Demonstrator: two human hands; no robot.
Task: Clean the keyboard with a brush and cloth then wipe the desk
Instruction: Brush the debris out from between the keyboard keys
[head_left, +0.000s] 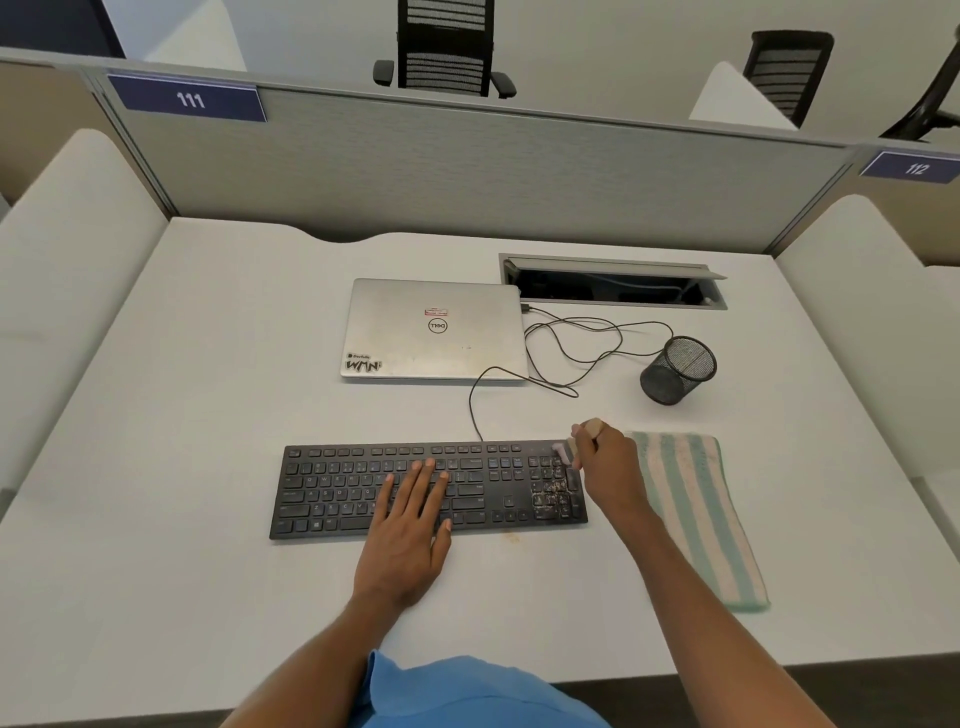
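Note:
A black keyboard (343, 491) lies on the white desk (182, 415), with pale crumbs on its number pad at the right end. My left hand (410, 525) rests flat on the middle keys with its fingers straight. My right hand (608, 467) grips a small wooden-handled brush (563, 449) at the keyboard's top right corner, bristles on the number pad. A folded cloth (696, 514) with teal and cream stripes lies on the desk just right of the keyboard.
A closed silver laptop (434, 330) sits behind the keyboard, with thin black cables (571, 353) looping to its right. A black mesh pen cup (675, 371) lies tipped on its side. An open cable hatch (613, 286) is at the back. Grey partitions surround the desk.

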